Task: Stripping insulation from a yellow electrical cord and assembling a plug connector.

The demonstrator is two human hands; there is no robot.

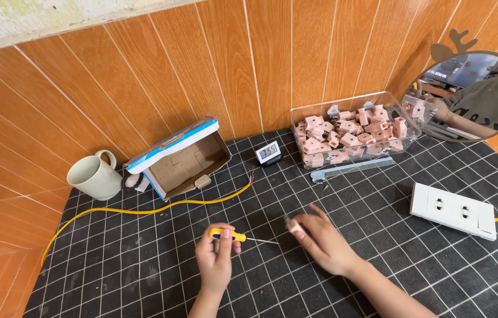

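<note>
My left hand [215, 259] grips a small screwdriver [229, 235] with a yellow and blue handle; its thin metal shaft points right, towards my other hand. My right hand [321, 238] is closed on a small pink plastic part [293, 227] with a metal piece at its top, held between thumb and fingers. Both hands hover over the black mat with a white grid [366, 200], a short gap between the screwdriver tip and the part.
A clear box [355, 132] of several pink parts stands at the back. A small digital clock [268, 152], an open cardboard box [181, 156], a cream mug [94, 176], a yellow cable [143, 209], a white socket strip [452, 210] and a mirror [472, 94] surround the hands.
</note>
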